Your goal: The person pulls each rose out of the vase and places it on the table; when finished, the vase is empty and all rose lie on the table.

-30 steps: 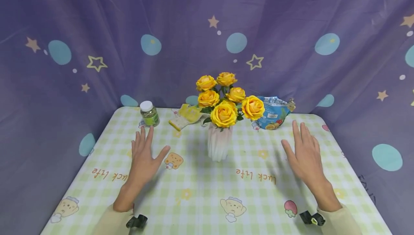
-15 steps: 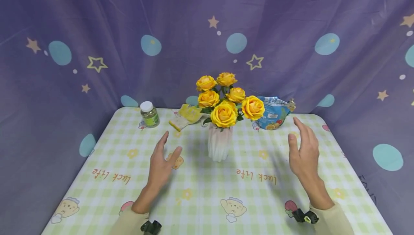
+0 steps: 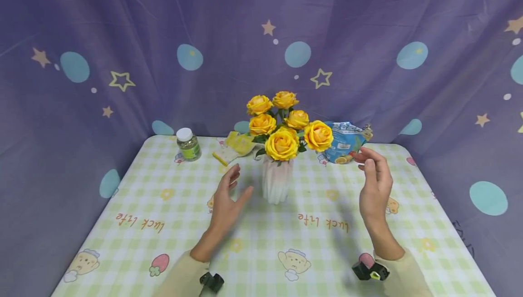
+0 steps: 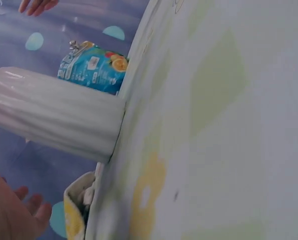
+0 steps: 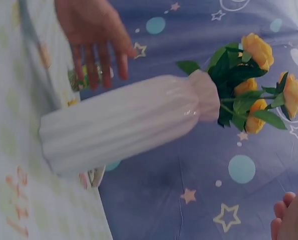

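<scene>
A white and pink ribbed vase stands upright mid-table, holding several yellow roses. To its left is my left hand, thumb spread from the loosely bent fingers, apart from the vase and holding nothing. Farther off on the right, my right hand hovers with relaxed, slightly curved fingers, also holding nothing; its fingertips overlap the lower edge of a blue pouch in the head view, and contact cannot be told. The left wrist view shows the vase close beside the left fingers.
At the back left stands a jar with a white lid. A yellow and white cloth lies behind the vase. The checked tablecloth covers the table, and a purple curtain hangs behind it.
My left hand has moved right, from near the jar toward the vase. My right hand has shifted slightly left, its fingers bending more. The vase and other objects have stayed put.
</scene>
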Tool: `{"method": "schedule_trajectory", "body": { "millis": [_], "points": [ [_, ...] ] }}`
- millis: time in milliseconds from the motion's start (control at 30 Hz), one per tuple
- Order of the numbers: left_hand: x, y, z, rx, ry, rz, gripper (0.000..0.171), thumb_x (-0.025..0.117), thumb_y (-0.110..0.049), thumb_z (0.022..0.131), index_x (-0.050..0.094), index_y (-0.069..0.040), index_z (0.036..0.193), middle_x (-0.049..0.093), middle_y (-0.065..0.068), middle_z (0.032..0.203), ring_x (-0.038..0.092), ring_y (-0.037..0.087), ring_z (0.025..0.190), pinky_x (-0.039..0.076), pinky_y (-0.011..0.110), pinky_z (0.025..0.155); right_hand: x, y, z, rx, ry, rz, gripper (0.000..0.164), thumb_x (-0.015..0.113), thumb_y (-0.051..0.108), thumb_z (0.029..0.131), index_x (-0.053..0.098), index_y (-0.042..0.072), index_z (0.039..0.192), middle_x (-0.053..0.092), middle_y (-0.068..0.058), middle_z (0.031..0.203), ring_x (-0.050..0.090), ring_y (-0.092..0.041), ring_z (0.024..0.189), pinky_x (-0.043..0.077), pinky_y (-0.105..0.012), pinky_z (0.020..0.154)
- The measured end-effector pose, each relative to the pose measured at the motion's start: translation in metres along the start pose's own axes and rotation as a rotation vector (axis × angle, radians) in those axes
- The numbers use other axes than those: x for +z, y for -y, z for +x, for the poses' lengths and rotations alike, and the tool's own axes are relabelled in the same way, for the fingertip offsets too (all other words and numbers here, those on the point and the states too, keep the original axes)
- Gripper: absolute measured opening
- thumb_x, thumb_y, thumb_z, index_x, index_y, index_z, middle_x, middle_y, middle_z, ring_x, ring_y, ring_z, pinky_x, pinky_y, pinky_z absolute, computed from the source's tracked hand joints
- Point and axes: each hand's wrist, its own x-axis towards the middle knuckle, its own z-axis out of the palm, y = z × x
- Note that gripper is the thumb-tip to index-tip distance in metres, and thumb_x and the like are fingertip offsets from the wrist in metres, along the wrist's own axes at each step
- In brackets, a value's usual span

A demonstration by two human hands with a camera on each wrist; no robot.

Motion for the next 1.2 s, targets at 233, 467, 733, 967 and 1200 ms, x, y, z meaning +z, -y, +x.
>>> {"method": "schedule_trajectory", "body": {
  "millis": [233, 467, 733, 967, 1200],
  "points": [
    [0.020, -0.002, 0.001, -0.062, -0.003, -0.074, 0.074, 0.085, -0.017, 0.100, 0.050, -0.011, 0.165, 0.059, 0.012, 0.162, 0.056, 0.038, 0.147, 0.045, 0.057, 0.124, 0.025, 0.006, 0.004, 0.012, -0.071, 0.318, 0.029, 0.051, 0.012, 0.115, 0.070, -0.005, 0.128, 0.075, -0.010, 0.106, 0.071, -0.022, 0.102, 0.053, -0.030, 0.091],
    [0.037, -0.004, 0.008, -0.086, -0.007, -0.174, 0.082, 0.089, -0.020, 0.097, 0.047, -0.012, 0.167, 0.053, 0.010, 0.168, 0.052, 0.035, 0.153, 0.042, 0.052, 0.128, 0.051, 0.009, 0.007, 0.039, -0.116, 0.396, 0.028, 0.050, 0.015, 0.115, 0.069, -0.001, 0.126, 0.070, -0.010, 0.105, 0.070, -0.023, 0.098, 0.056, -0.030, 0.087],
    [0.055, 0.004, 0.008, -0.092, -0.016, -0.248, 0.085, 0.090, -0.014, 0.094, 0.047, -0.012, 0.167, 0.052, 0.015, 0.167, 0.052, 0.033, 0.153, 0.042, 0.053, 0.128, 0.071, 0.014, 0.007, 0.057, -0.213, 0.463, 0.027, 0.047, 0.018, 0.115, 0.065, 0.000, 0.125, 0.066, -0.010, 0.101, 0.066, -0.022, 0.092, 0.054, -0.031, 0.082],
    [0.070, 0.007, 0.008, -0.076, -0.033, -0.264, 0.077, 0.092, -0.011, 0.093, 0.055, -0.010, 0.160, 0.064, 0.011, 0.154, 0.060, 0.029, 0.143, 0.046, 0.051, 0.124, 0.078, 0.012, 0.002, 0.083, -0.193, 0.473, 0.029, 0.047, 0.023, 0.116, 0.062, 0.003, 0.130, 0.066, -0.009, 0.103, 0.065, -0.023, 0.092, 0.056, -0.031, 0.080],
    [0.077, 0.006, 0.005, -0.092, -0.073, -0.247, 0.069, 0.093, -0.015, 0.092, 0.062, -0.013, 0.154, 0.069, 0.009, 0.148, 0.064, 0.028, 0.140, 0.046, 0.054, 0.124, 0.081, 0.003, -0.010, 0.069, -0.114, 0.418, 0.027, 0.046, 0.012, 0.115, 0.066, 0.001, 0.129, 0.065, -0.010, 0.106, 0.068, -0.021, 0.094, 0.058, -0.030, 0.080]
  ]
}}
